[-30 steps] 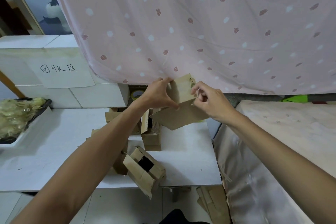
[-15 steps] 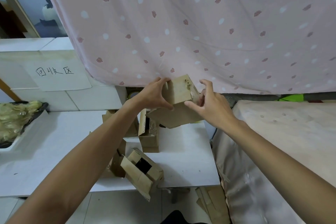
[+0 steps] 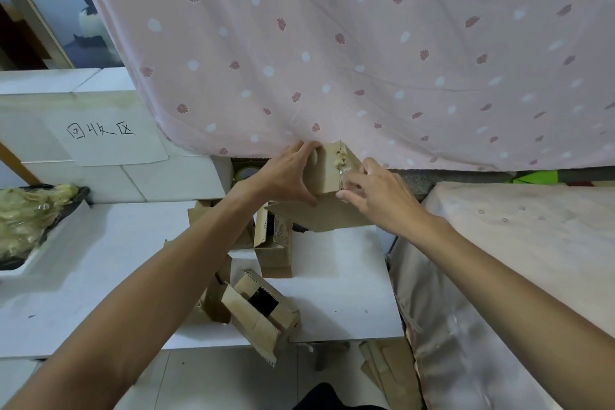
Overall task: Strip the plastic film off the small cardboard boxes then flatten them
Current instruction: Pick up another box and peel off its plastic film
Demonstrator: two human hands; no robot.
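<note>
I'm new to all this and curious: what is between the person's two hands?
The head view shows a small brown cardboard box between the left hand and right hand; both grip it.

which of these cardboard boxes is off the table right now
The raised box, held by the left hand and right hand in front of the curtain. The other boxes all rest on the white table.

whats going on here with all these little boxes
A person holds one small cardboard box up above a white table. The left hand grips its left side while the right hand pinches at clear film along its right edge. Other opened boxes sit on the table below, not yet flattened.
</note>
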